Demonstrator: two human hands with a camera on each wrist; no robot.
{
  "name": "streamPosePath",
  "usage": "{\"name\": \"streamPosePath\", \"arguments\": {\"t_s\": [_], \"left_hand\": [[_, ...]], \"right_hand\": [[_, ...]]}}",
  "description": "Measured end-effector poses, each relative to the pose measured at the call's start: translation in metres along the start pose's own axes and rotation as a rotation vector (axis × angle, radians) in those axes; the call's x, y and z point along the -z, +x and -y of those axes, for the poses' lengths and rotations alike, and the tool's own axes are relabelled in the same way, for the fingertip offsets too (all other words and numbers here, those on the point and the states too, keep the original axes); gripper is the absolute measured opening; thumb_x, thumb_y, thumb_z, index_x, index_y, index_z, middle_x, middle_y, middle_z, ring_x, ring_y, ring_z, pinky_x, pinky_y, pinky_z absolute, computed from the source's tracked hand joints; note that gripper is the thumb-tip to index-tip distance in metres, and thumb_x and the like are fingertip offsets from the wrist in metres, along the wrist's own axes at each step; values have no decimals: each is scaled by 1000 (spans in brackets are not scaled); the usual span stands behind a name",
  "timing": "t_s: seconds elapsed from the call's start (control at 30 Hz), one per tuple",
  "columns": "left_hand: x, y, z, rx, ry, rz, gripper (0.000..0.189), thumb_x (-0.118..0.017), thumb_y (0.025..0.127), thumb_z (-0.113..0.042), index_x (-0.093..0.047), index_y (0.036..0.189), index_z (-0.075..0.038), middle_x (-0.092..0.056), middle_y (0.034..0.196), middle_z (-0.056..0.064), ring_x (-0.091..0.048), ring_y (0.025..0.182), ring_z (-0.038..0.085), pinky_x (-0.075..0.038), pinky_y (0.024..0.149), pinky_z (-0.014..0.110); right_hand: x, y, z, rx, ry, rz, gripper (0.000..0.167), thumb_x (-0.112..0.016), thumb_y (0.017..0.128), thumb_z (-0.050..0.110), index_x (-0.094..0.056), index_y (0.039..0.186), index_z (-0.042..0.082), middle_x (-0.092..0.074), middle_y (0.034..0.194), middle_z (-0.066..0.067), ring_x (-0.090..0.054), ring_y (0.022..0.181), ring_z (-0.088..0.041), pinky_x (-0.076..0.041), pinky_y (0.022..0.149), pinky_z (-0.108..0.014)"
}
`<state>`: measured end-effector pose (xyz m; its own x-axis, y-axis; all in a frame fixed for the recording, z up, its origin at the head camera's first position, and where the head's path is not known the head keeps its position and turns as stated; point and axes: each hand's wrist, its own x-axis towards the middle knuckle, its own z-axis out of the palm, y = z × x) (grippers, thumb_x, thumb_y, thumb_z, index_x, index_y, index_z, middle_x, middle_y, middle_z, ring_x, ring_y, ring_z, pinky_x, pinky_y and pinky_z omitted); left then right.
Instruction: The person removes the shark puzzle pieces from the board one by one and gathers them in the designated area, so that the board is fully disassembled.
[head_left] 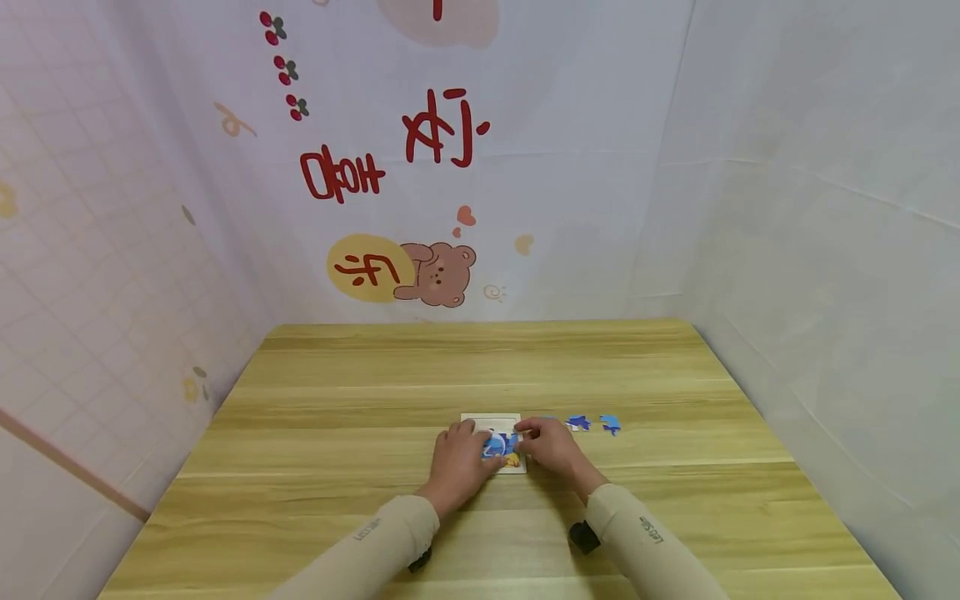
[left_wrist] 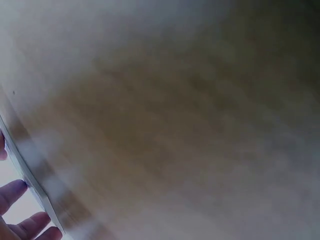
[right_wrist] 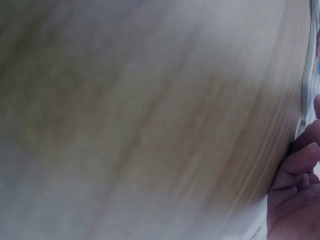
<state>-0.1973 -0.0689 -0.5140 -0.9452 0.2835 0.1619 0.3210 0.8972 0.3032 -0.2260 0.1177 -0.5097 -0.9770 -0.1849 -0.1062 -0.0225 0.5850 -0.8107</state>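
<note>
A small white puzzle board (head_left: pixel 491 419) lies on the wooden table (head_left: pixel 480 367), partly filled with blue and yellow pieces (head_left: pixel 497 447). My left hand (head_left: pixel 480 443) rests flat on the board's left part, fingers straight. My right hand (head_left: pixel 523 438) sits at the board's right edge, its bent fingers and thumb pinching a blue-yellow piece (head_left: pixel 512 454) there. Two loose blue pieces (head_left: pixel 577 422) (head_left: pixel 611 424) lie just right of the board. Both wrist views are blurred: left fingertips (left_wrist: pixel 15 192) show beside the board's edge (left_wrist: pixel 45 192), and curled right fingers (right_wrist: pixel 300 160) beside the board's edge (right_wrist: pixel 307 85).
White printed fabric walls (head_left: pixel 450 167) enclose the table at the back and on both sides. Bare wood stretches behind the board and to its left and right. Both arms wear beige sleeves (head_left: pixel 637 542).
</note>
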Motion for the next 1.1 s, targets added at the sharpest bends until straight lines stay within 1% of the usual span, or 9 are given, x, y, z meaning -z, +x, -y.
{"name": "streamPosePath", "arguments": {"t_s": [0.23, 0.3, 0.43, 0.53, 0.67, 0.77, 0.9, 1.1], "left_hand": [[0, 0, -4, 36, 14, 29, 49, -71, 88, -49, -73, 118, -11, -62, 118, 11, -55, 110, 31, -45, 88, 52], [1, 1, -5, 41, 15, 36, 49, -72, 87, -50, -73, 118, -11, -62, 117, 11, -55, 109, 31, -45, 87, 52], [3, 2, -7, 35, 23, 40, 47, -73, 86, -48, -74, 116, -12, -62, 112, 10, -55, 105, 30, -45, 84, 52], [4, 3, -9, 34, 33, 51, 46, -73, 86, -48, -74, 116, -13, -62, 110, 9, -55, 104, 30, -45, 84, 52], [6, 2, -10, 41, 43, 61, 46, -73, 86, -48, -74, 116, -13, -62, 110, 9, -56, 105, 30, -45, 84, 52], [6, 2, -11, 43, 49, 64, 46, -74, 86, -48, -74, 115, -13, -62, 110, 9, -56, 106, 30, -45, 85, 52], [7, 1, -10, 41, 55, 63, 45, -74, 86, -47, -74, 115, -12, -62, 110, 9, -56, 105, 30, -45, 85, 53], [4, 0, -8, 38, 68, 49, 45, -74, 85, -48, -75, 113, -13, -61, 105, 8, -56, 102, 29, -45, 84, 52]], "right_hand": [[1, 1, 1, 49, -101, 8, 23, -74, 84, 6, -75, 106, 5, -56, 75, 1, -48, 66, -15, -40, 60, -29], [1, 2, 1, 61, -113, 14, 22, -74, 84, 6, -76, 106, 5, -57, 75, 1, -48, 67, -15, -40, 61, -29], [3, 4, 2, 43, -77, 33, 22, -72, 84, 4, -75, 106, 3, -56, 76, 0, -48, 67, -15, -40, 60, -28], [3, 4, 2, 13, -16, 32, 20, -72, 85, 2, -74, 105, 1, -57, 77, -1, -48, 69, -16, -39, 61, -27], [3, 4, 2, 7, 44, 23, 20, -72, 84, 0, -73, 104, -1, -59, 79, -2, -48, 70, -16, -40, 62, -27], [3, 4, 1, 0, 62, 31, 20, -73, 84, 1, -73, 104, 0, -61, 80, -2, -50, 72, -16, -42, 63, -27], [4, 3, 0, 5, 70, 51, 22, -73, 85, 2, -72, 107, 1, -62, 85, -2, -53, 77, -17, -46, 65, -27], [1, 4, -4, 61, 60, 52, 29, -75, 82, -3, -71, 110, 1, -65, 94, -6, -57, 85, -17, -51, 75, -31]]}}
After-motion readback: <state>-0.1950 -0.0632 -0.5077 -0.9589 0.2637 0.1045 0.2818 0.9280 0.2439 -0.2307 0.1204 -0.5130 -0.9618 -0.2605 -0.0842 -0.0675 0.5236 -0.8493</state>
